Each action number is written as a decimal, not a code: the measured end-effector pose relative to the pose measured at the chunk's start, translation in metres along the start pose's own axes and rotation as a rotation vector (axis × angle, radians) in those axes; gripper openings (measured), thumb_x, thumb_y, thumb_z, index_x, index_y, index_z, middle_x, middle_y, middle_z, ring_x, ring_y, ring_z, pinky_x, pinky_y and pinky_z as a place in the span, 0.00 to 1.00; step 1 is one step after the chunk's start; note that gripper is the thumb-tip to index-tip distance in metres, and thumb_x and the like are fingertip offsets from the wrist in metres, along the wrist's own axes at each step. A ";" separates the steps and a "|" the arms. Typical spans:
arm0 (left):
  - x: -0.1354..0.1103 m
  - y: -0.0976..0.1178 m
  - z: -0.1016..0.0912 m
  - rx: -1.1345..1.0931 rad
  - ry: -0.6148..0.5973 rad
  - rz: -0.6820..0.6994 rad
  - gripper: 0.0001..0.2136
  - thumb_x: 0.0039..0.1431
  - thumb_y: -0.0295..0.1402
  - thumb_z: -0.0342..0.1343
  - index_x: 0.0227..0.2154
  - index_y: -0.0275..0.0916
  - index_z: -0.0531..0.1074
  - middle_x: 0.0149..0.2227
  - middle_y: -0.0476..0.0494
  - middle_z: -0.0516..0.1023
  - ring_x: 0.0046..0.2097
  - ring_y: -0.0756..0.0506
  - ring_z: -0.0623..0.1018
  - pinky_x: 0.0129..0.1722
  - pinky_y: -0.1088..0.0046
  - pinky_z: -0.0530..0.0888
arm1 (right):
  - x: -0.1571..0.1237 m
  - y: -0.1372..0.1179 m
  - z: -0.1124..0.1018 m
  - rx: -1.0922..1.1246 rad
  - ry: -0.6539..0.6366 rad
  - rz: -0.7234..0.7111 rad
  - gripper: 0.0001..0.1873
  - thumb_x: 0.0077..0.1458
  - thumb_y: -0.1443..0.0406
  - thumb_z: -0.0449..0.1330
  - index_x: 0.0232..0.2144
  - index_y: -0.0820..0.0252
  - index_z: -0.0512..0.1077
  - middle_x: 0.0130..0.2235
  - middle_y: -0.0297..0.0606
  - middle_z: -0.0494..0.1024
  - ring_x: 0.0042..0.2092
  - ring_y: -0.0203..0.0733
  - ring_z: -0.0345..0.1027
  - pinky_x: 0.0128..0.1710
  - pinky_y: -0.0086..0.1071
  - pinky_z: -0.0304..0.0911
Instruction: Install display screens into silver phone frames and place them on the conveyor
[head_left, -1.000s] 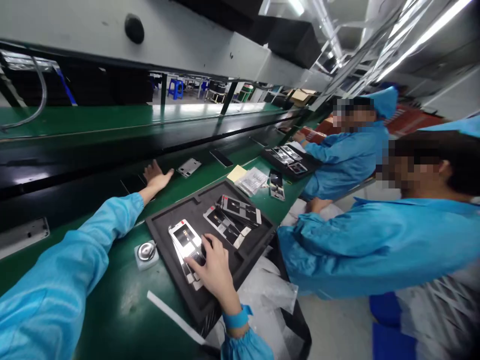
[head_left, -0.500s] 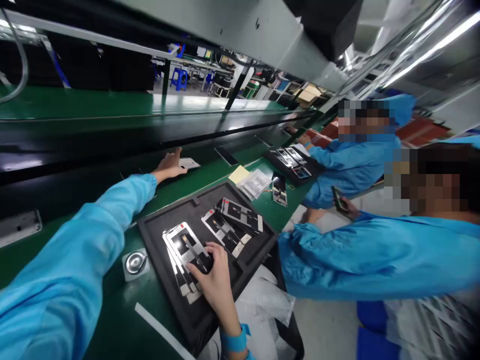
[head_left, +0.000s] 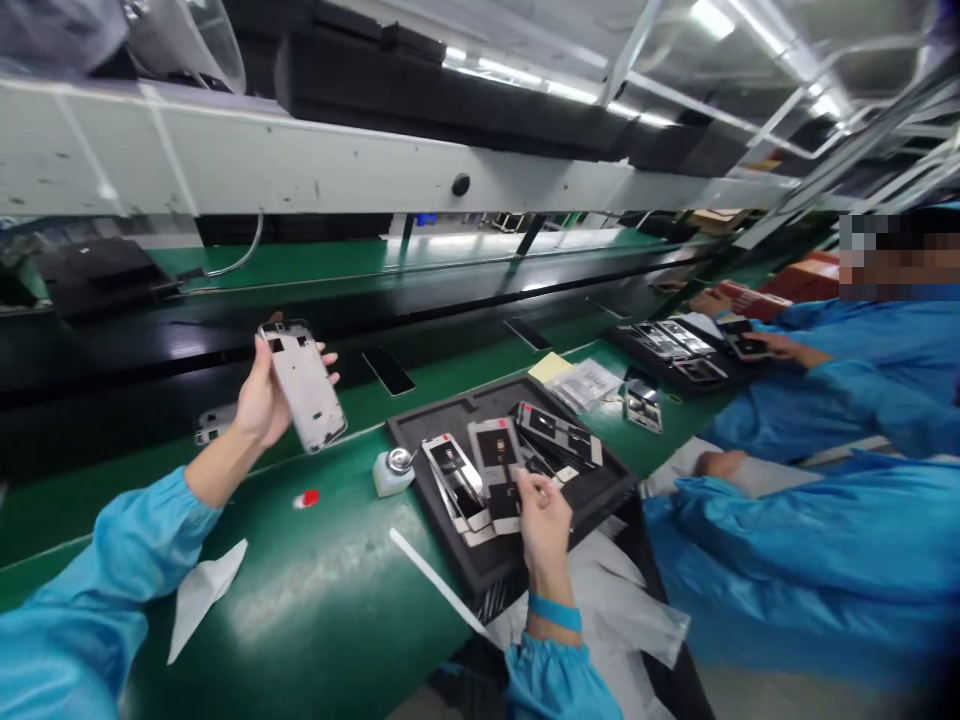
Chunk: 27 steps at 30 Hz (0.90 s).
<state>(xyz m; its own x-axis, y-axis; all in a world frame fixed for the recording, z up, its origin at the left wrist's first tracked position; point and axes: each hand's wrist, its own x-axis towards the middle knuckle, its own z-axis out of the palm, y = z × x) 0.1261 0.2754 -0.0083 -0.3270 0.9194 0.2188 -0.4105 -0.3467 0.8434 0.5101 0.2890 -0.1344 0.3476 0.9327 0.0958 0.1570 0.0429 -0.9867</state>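
My left hand (head_left: 259,400) is raised over the bench's far edge, fingers wrapped round a silver-white phone frame (head_left: 306,388) tilted upright. Over a black foam tray (head_left: 611,492), my right hand (head_left: 546,515) pinches the lower right edge of a phone screen (head_left: 496,455) that shows its back, with a red tab at the top. Left of it in the tray lies a small stack of white-edged phone screens (head_left: 452,470). Another phone screen (head_left: 561,434) rests on a pile at the tray's right. My right fingertips are partly hidden.
Left of the tray stands a small metal-topped bottle (head_left: 393,473). A white strip (head_left: 436,582), a red-and-white tab (head_left: 306,498) and white paper (head_left: 206,597) lie on the green bench. Dark phones (head_left: 388,371) rest along the conveyor side. Co-workers in blue sleeves (head_left: 802,540) sit at right.
My left hand has drawn back from the conveyor side and lifted the phone frame. My right hand has brought a phone screen off the left stack, rightward. The view has turned left.
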 end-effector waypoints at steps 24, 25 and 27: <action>-0.156 0.058 -0.092 0.629 -0.503 0.098 0.34 0.80 0.53 0.47 0.81 0.47 0.54 0.83 0.33 0.44 0.66 0.33 0.76 0.63 0.52 0.78 | -0.210 -0.171 0.205 0.371 -0.490 -0.487 0.24 0.75 0.47 0.60 0.60 0.55 0.78 0.62 0.47 0.83 0.65 0.54 0.77 0.66 0.50 0.75; -0.156 0.060 -0.093 0.663 -0.516 0.124 0.34 0.80 0.52 0.47 0.82 0.47 0.52 0.83 0.32 0.44 0.69 0.31 0.73 0.66 0.50 0.76 | -0.212 -0.173 0.207 0.404 -0.474 -0.477 0.23 0.75 0.47 0.61 0.59 0.55 0.79 0.61 0.47 0.83 0.64 0.54 0.78 0.65 0.50 0.75; -0.154 0.064 -0.095 0.715 -0.538 0.153 0.35 0.80 0.51 0.46 0.82 0.45 0.49 0.83 0.31 0.43 0.76 0.29 0.64 0.70 0.47 0.73 | -0.216 -0.174 0.210 0.462 -0.446 -0.461 0.20 0.74 0.49 0.63 0.57 0.55 0.79 0.60 0.47 0.84 0.62 0.53 0.80 0.67 0.51 0.74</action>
<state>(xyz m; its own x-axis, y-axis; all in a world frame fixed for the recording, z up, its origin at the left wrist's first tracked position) 0.0696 0.0939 -0.0349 0.1814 0.8976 0.4018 0.2896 -0.4392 0.8504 0.2138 0.1554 -0.0114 -0.0778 0.8360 0.5431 -0.2391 0.5132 -0.8243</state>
